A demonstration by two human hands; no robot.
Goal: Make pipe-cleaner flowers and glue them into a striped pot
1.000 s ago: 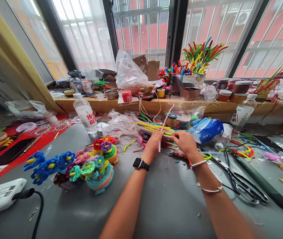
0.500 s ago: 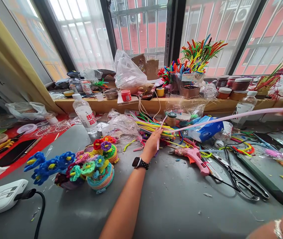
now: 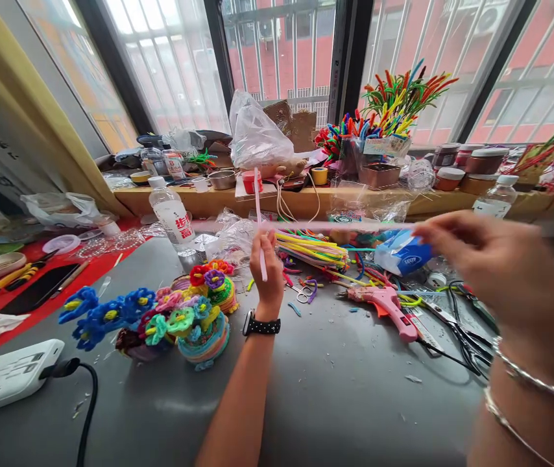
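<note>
Right hand [image 3: 491, 269] drawn back in from right, now raised close to camera; left hand [image 3: 268, 263] lifted off pile. Pink pipe cleaner [image 3: 345, 226] stretched level between both hands, above middle of tabletop [image 3: 345, 389], short end bent upright at left fist. Left fingers clamped round bend; right thumb and forefinger pinched on other end. Beneath, toward back edge: pipe cleaner pile [image 3: 313, 250], glue gun [image 3: 384, 303]. Flower bunch [image 3: 180, 318] just left of left wrist.

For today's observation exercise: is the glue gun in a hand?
No, the glue gun lies on the table, while the left hand and right hand hold a pipe cleaner.
</note>
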